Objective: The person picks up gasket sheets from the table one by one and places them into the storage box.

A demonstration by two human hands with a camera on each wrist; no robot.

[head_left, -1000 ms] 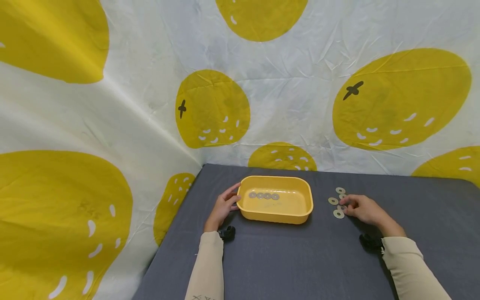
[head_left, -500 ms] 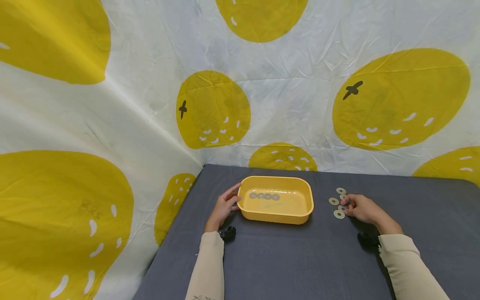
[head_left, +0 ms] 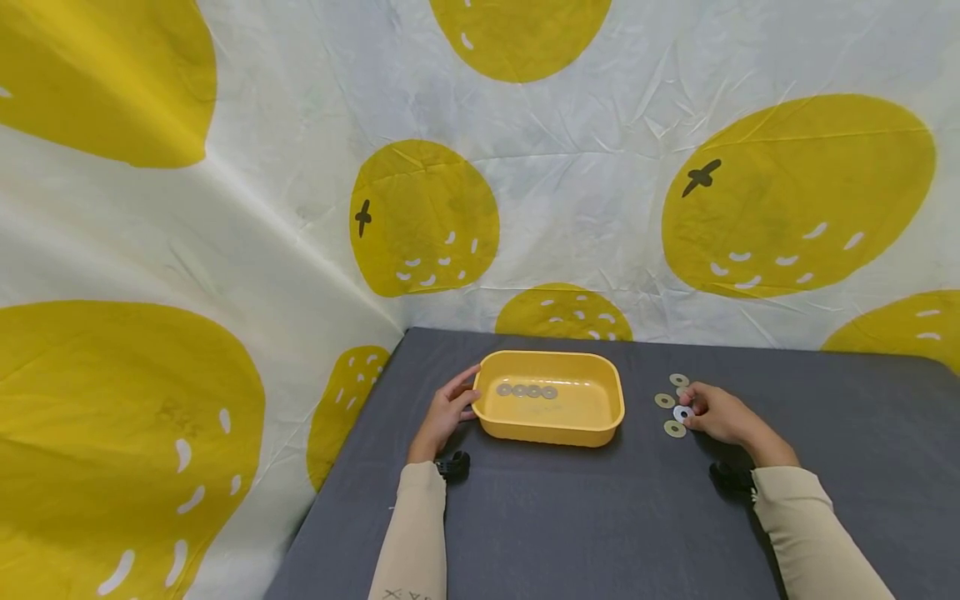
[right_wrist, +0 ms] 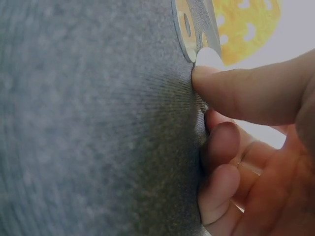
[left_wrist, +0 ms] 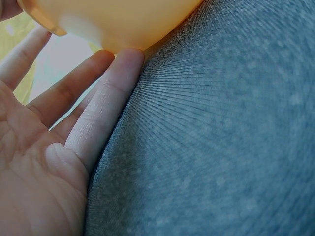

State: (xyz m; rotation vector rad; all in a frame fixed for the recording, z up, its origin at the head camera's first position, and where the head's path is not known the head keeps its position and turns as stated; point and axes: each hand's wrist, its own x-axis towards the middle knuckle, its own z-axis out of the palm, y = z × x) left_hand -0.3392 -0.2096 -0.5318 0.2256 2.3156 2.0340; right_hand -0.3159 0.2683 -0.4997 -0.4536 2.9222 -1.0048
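My left hand (head_left: 444, 412) is at the left end of a yellow tray (head_left: 549, 432), its fingertips touching the outer wall. In the left wrist view, fairly straight fingers (left_wrist: 93, 113) meet the tray's underside (left_wrist: 133, 24) close to the cloth. Several flat round metal washers (head_left: 533, 391) lie in a row inside the tray. To its right, my right hand (head_left: 723, 416) pinches a washer (head_left: 682, 413) between thumb and forefinger at the tabletop. Other washers (head_left: 664, 401) lie around these fingertips, one of them (head_left: 682, 391) partly hidden by the hand.
A dark grey cloth (head_left: 570, 525) covers the table. Behind and to the left hangs a white curtain (head_left: 570, 208) with large yellow fruit prints. A black band (head_left: 453, 467) is on the left wrist, and another dark device (head_left: 729, 479) on the right.
The washer at my right fingertips has tilted and now catches the light. The right forearm has shifted slightly left. My left hand and the tray have stayed in place.
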